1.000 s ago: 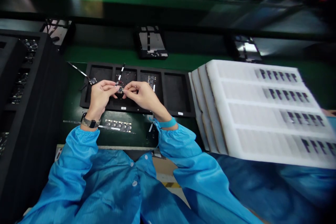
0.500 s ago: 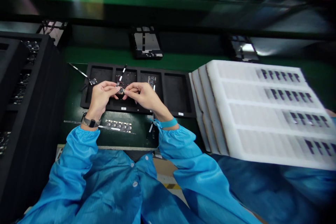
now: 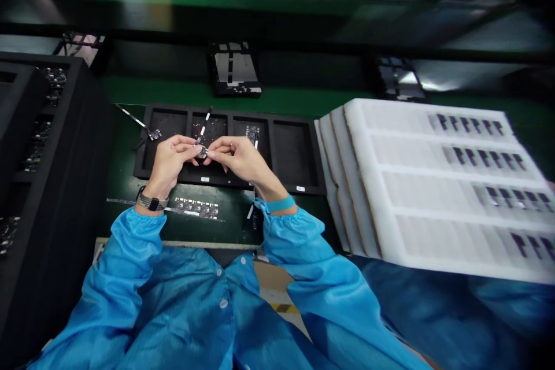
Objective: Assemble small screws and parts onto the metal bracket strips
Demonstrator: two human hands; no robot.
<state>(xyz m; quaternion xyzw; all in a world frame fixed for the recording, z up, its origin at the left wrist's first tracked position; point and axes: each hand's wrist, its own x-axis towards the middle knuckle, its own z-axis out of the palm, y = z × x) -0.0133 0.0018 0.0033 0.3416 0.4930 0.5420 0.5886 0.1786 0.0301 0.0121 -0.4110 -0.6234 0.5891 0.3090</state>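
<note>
Both hands meet over a black foam tray on the green bench. Between them is a small circuit board, with a thin dark ribbon cable bearing white labels running up from it. My left hand pinches the board's left side between thumb and fingers. On its right edge, the fingertips of my right hand close in a pinch. Another board with a ribbon cable lies at the tray's left end. A further board rests in the third compartment. Fingers partly cover the held board.
A strip of joined boards lies in front of the tray. White foam trays holding rows of dark parts are stacked at right. Tall black foam trays stand at left. Behind, a dark device housing sits on the line.
The device housings along the back have shifted slightly left. Both hands keep their pinch on the board, with barely any movement; the view has shifted a little.
</note>
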